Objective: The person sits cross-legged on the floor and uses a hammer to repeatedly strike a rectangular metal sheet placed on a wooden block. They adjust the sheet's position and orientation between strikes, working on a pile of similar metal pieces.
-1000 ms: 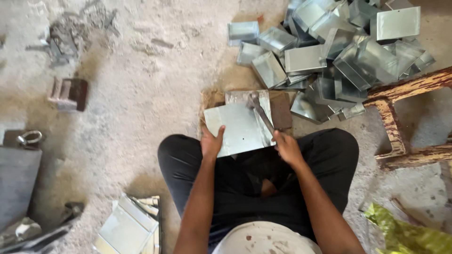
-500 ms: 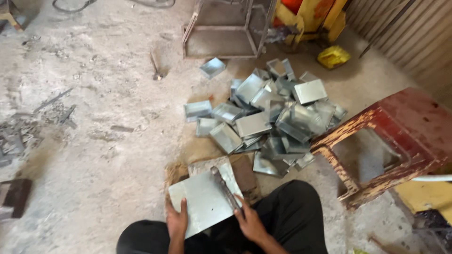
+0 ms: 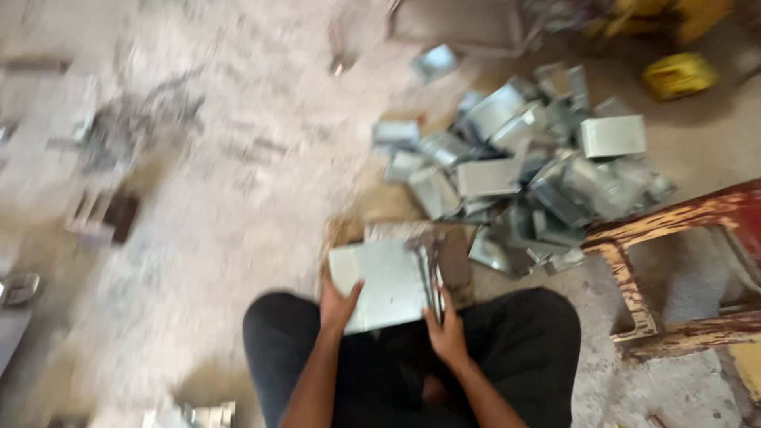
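A flat grey metal sheet (image 3: pixel 384 284) lies across a wooden block (image 3: pixel 460 254) on the floor in front of my crossed legs. My left hand (image 3: pixel 338 305) grips the sheet's near left edge. My right hand (image 3: pixel 446 331) holds the handle of a dark metal tool (image 3: pixel 429 265), which rests along the sheet's right side. The frame is blurred by motion.
A heap of folded metal pieces (image 3: pixel 523 166) lies beyond the block to the right. A worn red wooden stool (image 3: pixel 682 269) stands at the right. A yellow object (image 3: pixel 678 74) sits at the top right. Small scraps (image 3: pixel 103 214) lie on the dusty floor at left.
The view has swung back downward, so the heap and stool sit higher and nearer the frame's edges. Both hands keep their hold on the sheet and the tool.
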